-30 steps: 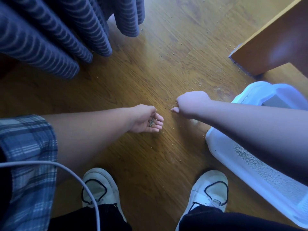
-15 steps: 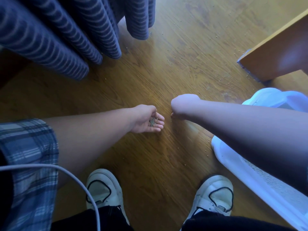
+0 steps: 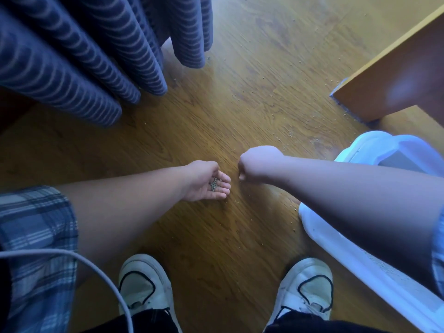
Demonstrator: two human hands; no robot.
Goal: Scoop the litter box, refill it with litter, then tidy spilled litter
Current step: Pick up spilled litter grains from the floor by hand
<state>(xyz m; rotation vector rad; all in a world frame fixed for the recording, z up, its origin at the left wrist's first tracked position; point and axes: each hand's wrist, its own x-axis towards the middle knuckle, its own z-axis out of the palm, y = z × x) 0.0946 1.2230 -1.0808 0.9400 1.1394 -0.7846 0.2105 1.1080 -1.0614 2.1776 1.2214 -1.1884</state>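
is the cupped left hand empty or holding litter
Holding litter: a small pile of grey litter granules sits in the upturned palm of the left hand.

Wooden floor [image 3: 216, 111] right across the view, two white shoes [image 3: 144, 282] planted at the bottom; up and left of the shoes, a blue striped curtain [image 3: 72, 56]; up and right, a wooden cabinet corner [image 3: 396, 80]; left of them, a grey cable [image 3: 24, 252]

Left of the one litter box [image 3: 320, 233] were two hands, left hand [image 3: 205, 183] and right hand [image 3: 260, 164], two white shoes [image 3: 144, 282], one striped curtain [image 3: 72, 56], one cable [image 3: 72, 255], and uncounted litter grains [image 3: 214, 184].
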